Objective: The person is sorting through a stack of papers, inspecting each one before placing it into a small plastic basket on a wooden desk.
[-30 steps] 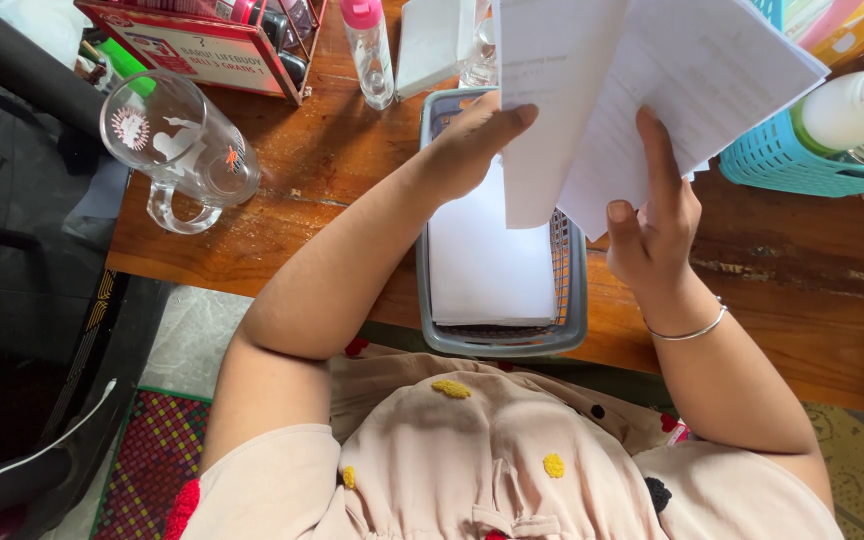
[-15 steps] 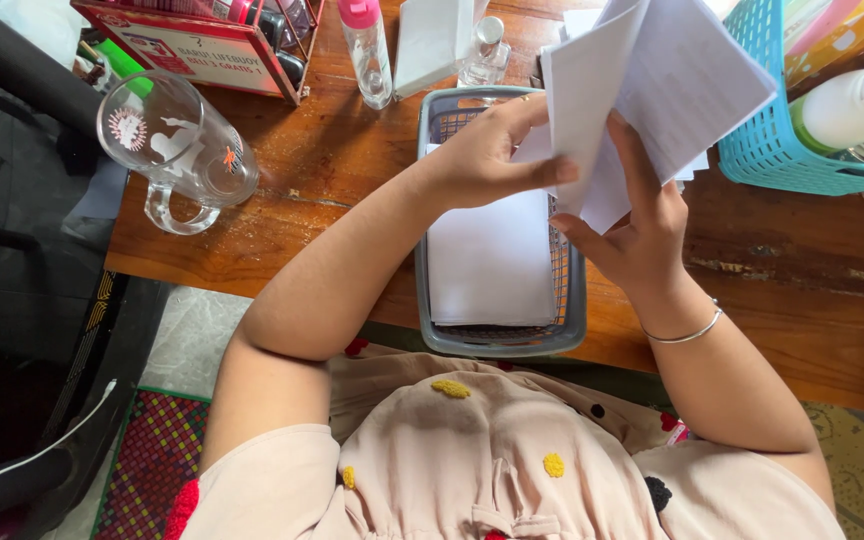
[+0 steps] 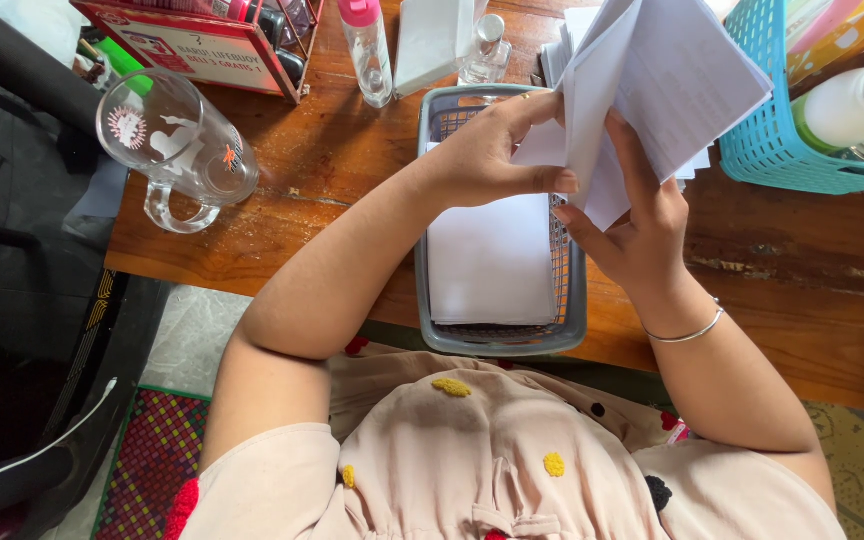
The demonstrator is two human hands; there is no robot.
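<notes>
Over one grey tray (image 3: 572,330), two hands (image 3: 487,155) (image 3: 637,235) pinch one paper sheaf (image 3: 672,80).

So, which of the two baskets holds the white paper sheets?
The grey basket under the hands, with flat white paper inside; the blue basket holds bottles.

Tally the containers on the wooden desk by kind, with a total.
Plastic baskets: 2, grey basket and teal basket
Glass mugs: 1, glass mug
Clear bottles: 2, pink-capped bottle and small glass bottle
White spray bottles: 1, spray bottle
Total: 6
</notes>
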